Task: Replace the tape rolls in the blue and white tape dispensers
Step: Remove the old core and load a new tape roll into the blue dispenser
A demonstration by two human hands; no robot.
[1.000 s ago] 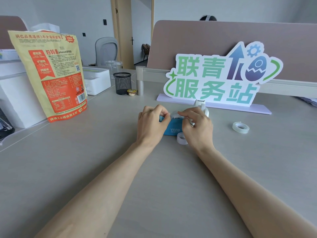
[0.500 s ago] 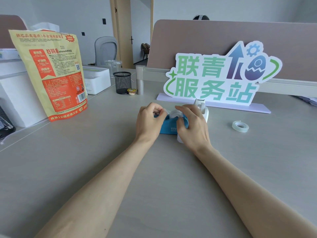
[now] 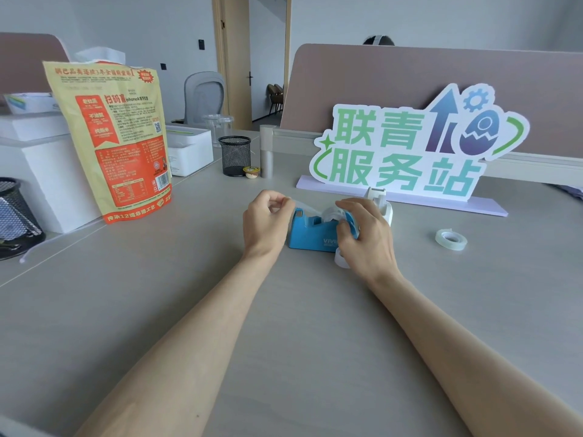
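The blue tape dispenser [image 3: 310, 234] stands on the desk in the middle of the view. A clear tape roll [image 3: 331, 213] sits in its cradle. My right hand [image 3: 366, 236] rests over the roll and the dispenser's right end. My left hand [image 3: 266, 220] pinches the free end of the tape strip [image 3: 304, 205], stretched from the roll past the cutter end. Behind my right hand the white tape dispenser [image 3: 382, 203] is partly hidden. A small tape roll [image 3: 340, 258] lies under my right palm. Another clear tape roll [image 3: 451, 239] lies on the desk to the right.
A cut-out sign [image 3: 410, 152] on a lilac base stands behind the dispensers. At the left stand a yellow-and-red snack bag [image 3: 120, 143], white boxes [image 3: 189, 151], a black mesh cup [image 3: 235, 155], a small yellow-lidded cup [image 3: 251, 172] and a grey cylinder [image 3: 267, 152].
My left hand has moved left away from the dispenser, drawing a strip of tape out from the roll. My right hand has settled lower over the roll.
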